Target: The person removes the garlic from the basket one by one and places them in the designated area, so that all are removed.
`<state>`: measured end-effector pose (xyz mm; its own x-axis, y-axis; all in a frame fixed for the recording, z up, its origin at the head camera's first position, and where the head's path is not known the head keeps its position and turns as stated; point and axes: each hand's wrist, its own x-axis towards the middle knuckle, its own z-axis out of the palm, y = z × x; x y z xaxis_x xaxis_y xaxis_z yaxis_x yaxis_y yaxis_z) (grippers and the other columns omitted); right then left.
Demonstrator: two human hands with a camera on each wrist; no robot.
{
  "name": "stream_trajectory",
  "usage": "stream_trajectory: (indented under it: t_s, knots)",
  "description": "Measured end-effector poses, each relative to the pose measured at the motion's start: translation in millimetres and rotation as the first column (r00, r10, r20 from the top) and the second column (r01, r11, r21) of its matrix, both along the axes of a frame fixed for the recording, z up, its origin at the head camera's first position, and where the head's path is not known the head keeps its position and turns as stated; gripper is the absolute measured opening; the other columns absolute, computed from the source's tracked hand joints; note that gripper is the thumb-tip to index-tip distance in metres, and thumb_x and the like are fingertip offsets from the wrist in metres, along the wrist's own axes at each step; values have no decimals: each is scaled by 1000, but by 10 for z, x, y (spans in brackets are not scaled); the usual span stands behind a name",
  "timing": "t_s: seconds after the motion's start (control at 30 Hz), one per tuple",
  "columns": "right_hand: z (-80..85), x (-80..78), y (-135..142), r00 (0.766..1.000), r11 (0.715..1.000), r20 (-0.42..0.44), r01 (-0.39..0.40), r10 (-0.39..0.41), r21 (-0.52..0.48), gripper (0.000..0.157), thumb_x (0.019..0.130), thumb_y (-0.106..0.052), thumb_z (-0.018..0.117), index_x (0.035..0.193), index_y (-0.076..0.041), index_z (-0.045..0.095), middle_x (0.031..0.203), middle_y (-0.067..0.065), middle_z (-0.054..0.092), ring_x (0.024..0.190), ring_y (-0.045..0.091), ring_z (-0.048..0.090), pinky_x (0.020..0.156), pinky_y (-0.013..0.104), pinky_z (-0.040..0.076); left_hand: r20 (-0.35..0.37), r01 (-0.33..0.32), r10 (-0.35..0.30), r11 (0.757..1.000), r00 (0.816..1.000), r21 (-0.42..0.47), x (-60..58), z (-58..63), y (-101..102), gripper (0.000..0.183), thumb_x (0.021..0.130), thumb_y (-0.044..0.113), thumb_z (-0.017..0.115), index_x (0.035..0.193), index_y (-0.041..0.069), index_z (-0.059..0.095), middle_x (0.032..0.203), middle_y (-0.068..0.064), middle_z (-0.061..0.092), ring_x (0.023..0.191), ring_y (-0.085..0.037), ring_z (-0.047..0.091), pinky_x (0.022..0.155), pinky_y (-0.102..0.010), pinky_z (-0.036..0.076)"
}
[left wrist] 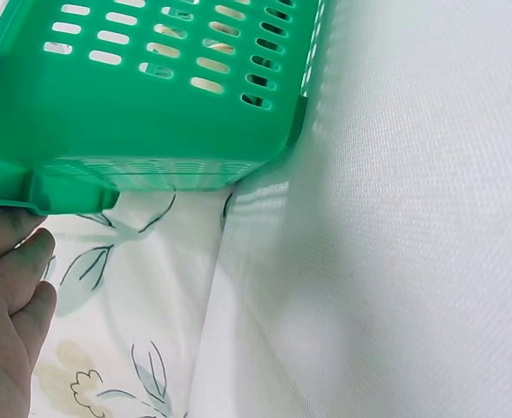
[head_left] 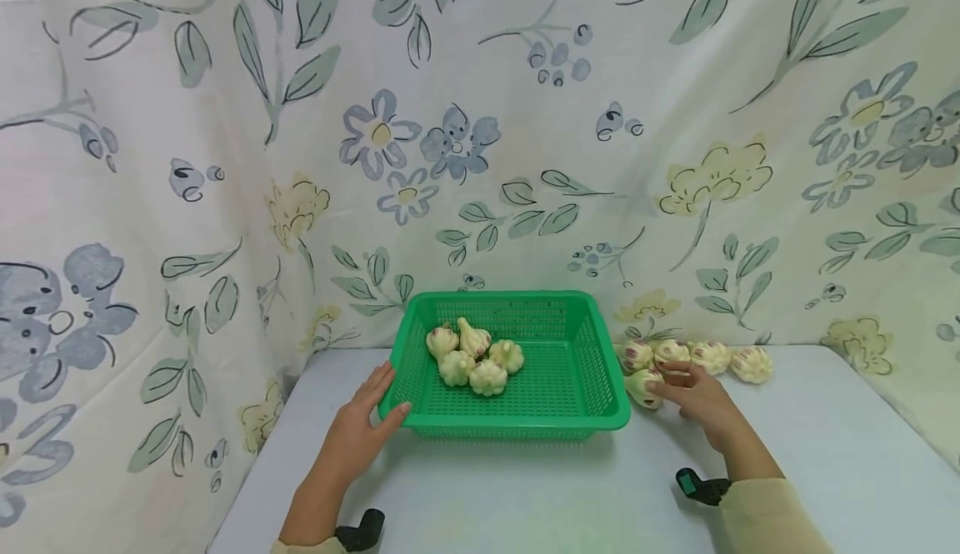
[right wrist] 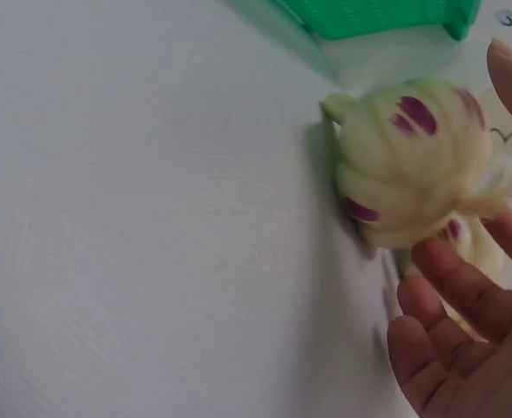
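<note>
A green plastic basket (head_left: 517, 422) with slotted walls stands on the table. Several garlic bulbs (head_left: 487, 377) lie in its left half. My left hand (head_left: 360, 433) rests against the basket's left end, fingers straight along the rim and thumb at the front left corner. In the left wrist view its fingers (left wrist: 25, 270) lie beside the rim. Right of the basket, my right hand (head_left: 701, 400) reaches over a white garlic bulb (right wrist: 413, 165) with purple patches. Fingertips touch that bulb's underside and stem in the right wrist view, while the thumb (right wrist: 510, 83) stands apart from it.
More garlic bulbs (head_left: 710, 357) sit in a row behind the right hand, along the table's back edge. The table (head_left: 540, 496) has a white surface. A floral curtain (head_left: 480, 121) hangs behind and at the left side.
</note>
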<state>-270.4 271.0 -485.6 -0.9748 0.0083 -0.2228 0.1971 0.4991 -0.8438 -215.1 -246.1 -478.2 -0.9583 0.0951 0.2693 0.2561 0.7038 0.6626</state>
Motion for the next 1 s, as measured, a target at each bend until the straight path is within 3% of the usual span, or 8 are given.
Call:
stream_trajectory:
  t_s: [0.23, 0.5, 0.77, 1.0]
  knots:
    - [251, 23, 38, 999, 999, -42, -6, 8, 42, 90, 92, -57, 60, 152, 0, 25, 150, 31, 34, 132, 47, 43, 101, 57, 44, -9, -10, 9, 1000, 1000, -14, 10, 12, 8, 73, 94, 53, 59, 153, 14, 38, 161, -2, 29, 148, -35, 26, 112, -66, 28]
    - [674, 32, -116, 982, 998, -186, -13, 23, 54, 84, 92, -56, 61, 151, -5, 30, 149, 27, 39, 135, 47, 38, 103, 67, 38, -1, -5, 5, 1000, 1000, -12, 5, 11, 13, 71, 95, 49, 61, 153, 15, 38, 161, -2, 28, 148, -36, 25, 112, -65, 28]
    - [1185, -58, -406, 953, 996, -288, -82, 91, 45, 80, 90, -57, 63, 149, -10, 34, 147, 21, 44, 133, 41, 43, 103, 60, 43, -9, -5, 5, 1000, 1000, -5, 6, 13, 4, 73, 94, 52, 60, 152, 13, 39, 161, -2, 29, 148, -36, 26, 112, -65, 28]
    - [1411, -198, -733, 937, 990, -319, -143, 141, 17, 78, 89, -54, 67, 149, -14, 37, 147, 16, 44, 135, 37, 41, 103, 57, 43, -18, -1, 1, 1000, 1000, -4, 2, 6, 11, 71, 94, 50, 61, 152, 14, 40, 161, -3, 30, 148, -35, 26, 112, -65, 28]
